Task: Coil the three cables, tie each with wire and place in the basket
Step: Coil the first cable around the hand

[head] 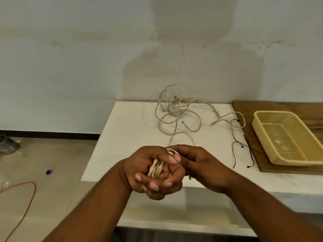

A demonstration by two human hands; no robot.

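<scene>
Both hands meet over the front edge of the white table (125, 133). My left hand (145, 170) grips a small beige cable coil (156, 169), its loops showing between the curled fingers. My right hand (197, 163) pinches the top loop of that coil beside the left fingertips. A tangle of loose beige cables (176, 114) lies at the back of the table, against the wall. Thin black tie wires (235, 147) lie on the table to the right. The yellow mesh basket (262, 135) stands at the right with nothing inside.
The basket rests on a brown wooden board (248, 112) at the table's right end. On the floor to the left lie an orange cord (26, 203), a small blue object (48, 172) and a grey pipe piece (7, 144).
</scene>
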